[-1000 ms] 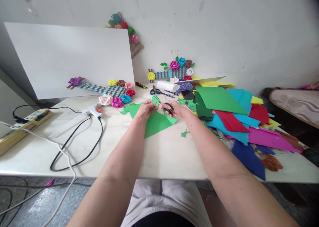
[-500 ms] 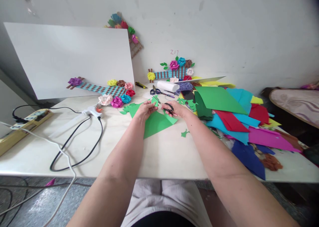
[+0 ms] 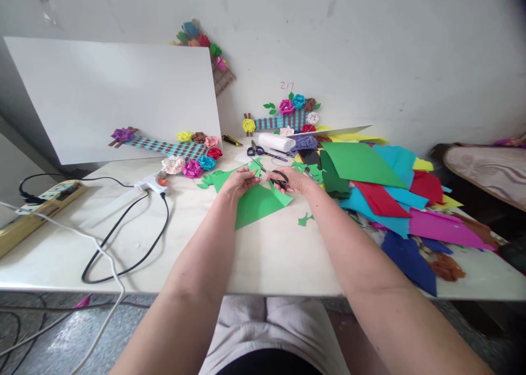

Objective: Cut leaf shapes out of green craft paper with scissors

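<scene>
My left hand (image 3: pixel 241 181) pinches a small piece of green paper (image 3: pixel 255 168) above the table. In my right hand (image 3: pixel 295 180) are black-handled scissors (image 3: pixel 280 179), their blades pointing left toward that piece. Beneath both hands lies a larger green sheet (image 3: pixel 258 206), partly hidden by them. Green leaf cutouts (image 3: pixel 204 181) rest left of the sheet, and green scraps (image 3: pixel 314 170) lie beyond my right hand. A loose green offcut (image 3: pixel 304 220) sits on the tabletop near my right forearm.
Coloured paper sheets (image 3: pixel 365 164) pile up at the right. A glue gun (image 3: pixel 154 184) with a black cord and a power strip (image 3: pixel 45 202) are at the left. Dark-blue scissors (image 3: pixel 255 150), purple yarn (image 3: pixel 304 143) and a white board (image 3: pixel 115 95) stand at the back.
The scissors have shifted very slightly and their blades look a little further apart. My left hand still holds the green piece in almost the same place.
</scene>
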`<state>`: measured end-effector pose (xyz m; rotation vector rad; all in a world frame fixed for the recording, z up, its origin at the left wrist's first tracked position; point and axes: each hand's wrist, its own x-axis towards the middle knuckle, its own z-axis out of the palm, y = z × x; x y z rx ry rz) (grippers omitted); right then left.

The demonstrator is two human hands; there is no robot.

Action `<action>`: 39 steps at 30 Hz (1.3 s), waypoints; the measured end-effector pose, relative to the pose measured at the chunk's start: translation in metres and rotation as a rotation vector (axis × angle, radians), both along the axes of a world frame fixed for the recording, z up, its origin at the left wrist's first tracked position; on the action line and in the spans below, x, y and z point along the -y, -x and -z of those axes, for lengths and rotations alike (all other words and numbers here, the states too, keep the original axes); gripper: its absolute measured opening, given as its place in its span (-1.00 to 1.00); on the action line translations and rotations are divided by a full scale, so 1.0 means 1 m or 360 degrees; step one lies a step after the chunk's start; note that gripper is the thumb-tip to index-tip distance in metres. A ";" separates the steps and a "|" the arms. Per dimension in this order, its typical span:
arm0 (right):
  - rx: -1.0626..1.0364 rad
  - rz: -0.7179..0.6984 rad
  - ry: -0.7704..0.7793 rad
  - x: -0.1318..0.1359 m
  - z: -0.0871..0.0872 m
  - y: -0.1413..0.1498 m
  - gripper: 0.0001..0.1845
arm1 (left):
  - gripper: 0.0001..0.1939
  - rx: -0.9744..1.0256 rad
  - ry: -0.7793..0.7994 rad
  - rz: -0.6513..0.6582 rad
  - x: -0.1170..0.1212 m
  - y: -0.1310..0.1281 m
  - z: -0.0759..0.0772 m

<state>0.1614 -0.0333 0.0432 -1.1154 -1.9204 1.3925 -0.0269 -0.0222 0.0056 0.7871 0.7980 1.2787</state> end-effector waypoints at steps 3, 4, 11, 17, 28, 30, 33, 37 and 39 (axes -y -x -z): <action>-0.0017 -0.0007 0.0022 0.000 0.001 0.000 -0.68 | -0.85 0.0009 0.0012 -0.0006 -0.001 -0.001 0.001; -0.0022 -0.0008 0.0028 0.001 0.000 0.000 -0.68 | -0.85 0.0012 0.0016 -0.0013 -0.001 -0.001 0.001; -0.0037 0.0001 0.0023 0.002 0.000 0.001 -0.70 | -0.86 0.0009 -0.0001 0.0002 -0.002 -0.002 0.002; -0.0009 0.0034 -0.0002 -0.002 0.003 0.003 -0.73 | -0.86 0.0021 0.0002 -0.0020 -0.001 -0.001 0.001; -0.0004 0.0048 0.0069 -0.003 0.002 0.001 -0.76 | -0.87 -0.0001 0.0016 0.0033 -0.001 0.003 0.001; -0.0015 0.0039 0.0081 -0.005 0.003 0.000 -0.77 | -0.87 -0.0008 0.0024 0.0051 -0.001 0.003 0.001; -0.0035 0.0049 0.0136 -0.008 0.005 -0.003 -0.75 | -0.87 -0.0022 0.0041 0.0066 0.000 0.004 -0.001; -0.0063 0.0016 0.0219 -0.014 0.008 -0.006 -0.76 | -0.86 -0.0041 0.0069 0.0080 0.002 0.004 -0.003; -0.0066 0.0000 0.0230 -0.015 0.008 -0.007 -0.78 | -0.86 -0.0040 0.0073 0.0086 0.003 0.004 -0.003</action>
